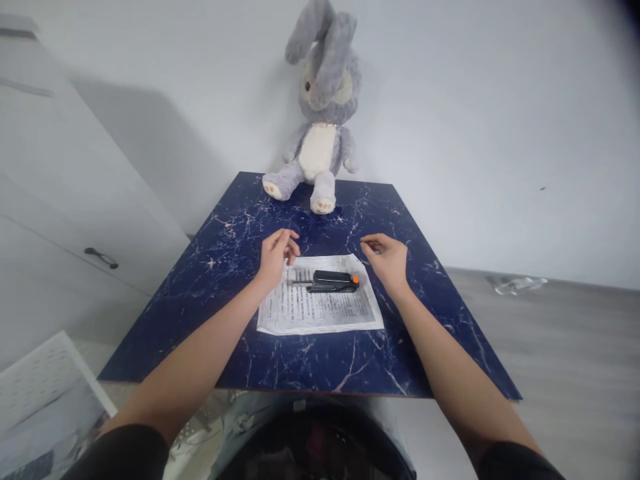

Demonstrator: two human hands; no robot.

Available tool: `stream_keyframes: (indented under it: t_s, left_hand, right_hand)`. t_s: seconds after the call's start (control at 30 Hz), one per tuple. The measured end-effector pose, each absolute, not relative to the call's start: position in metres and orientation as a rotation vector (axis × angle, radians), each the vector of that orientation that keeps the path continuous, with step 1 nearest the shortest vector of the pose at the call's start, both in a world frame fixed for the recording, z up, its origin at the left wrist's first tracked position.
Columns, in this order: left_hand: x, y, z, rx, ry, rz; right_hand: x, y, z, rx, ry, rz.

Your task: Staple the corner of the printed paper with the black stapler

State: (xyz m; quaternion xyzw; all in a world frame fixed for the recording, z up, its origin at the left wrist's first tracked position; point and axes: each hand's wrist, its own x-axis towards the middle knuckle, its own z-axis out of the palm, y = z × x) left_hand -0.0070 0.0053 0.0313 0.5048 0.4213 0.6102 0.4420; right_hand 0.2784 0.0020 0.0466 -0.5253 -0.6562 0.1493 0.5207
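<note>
A black stapler (pixel 334 281) with an orange end lies on its side on a few printed sheets of paper (pixel 320 320). A thin metal part sticks out of it to the left. My left hand (pixel 278 255) hovers at the upper left corner of the paper, its fingers loosely bent and apart, with nothing seen in them. Past the paper's upper right corner, my right hand (pixel 389 259) has thumb and forefinger brought together at the tips. Whatever may be between those tips is too small to make out. Neither hand touches the stapler.
The blue marbled table (pixel 320 363) carries the paper. At its back edge a grey plush rabbit (pixel 320 150) sits against the wall. A white cabinet (pixel 65 200) stands on the left, and a clear plastic item (pixel 520 285) lies on the floor at right.
</note>
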Motion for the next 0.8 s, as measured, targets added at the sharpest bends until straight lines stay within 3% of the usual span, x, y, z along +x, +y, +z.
stream_keyframes:
  t_s: [0.13,0.23,0.43,0.63,0.8]
  left_hand:
    - [-0.034,0.02,0.023,1.718,1.901,1.46]
    - [-0.044,0.027,0.012,1.981,2.085,1.164]
    - [-0.042,0.03,0.003,1.994,1.999,1.036]
    - [-0.022,0.022,0.019,1.812,1.578,1.381]
    - [0.003,0.005,0.027,1.536,1.26,1.533]
  right_hand:
    - [0.321,0.039,0.015,-1.52,-1.467,0.483]
    - [0.335,0.049,0.004,-1.607,-1.457,0.528]
    - [0.307,0.026,0.033,-1.404,-1.74,0.167]
    - [0.254,-0.015,0.055,-0.804,-2.324,0.53]
    - [0.241,-0.019,0.037,-0.872,-2.46,0.553]
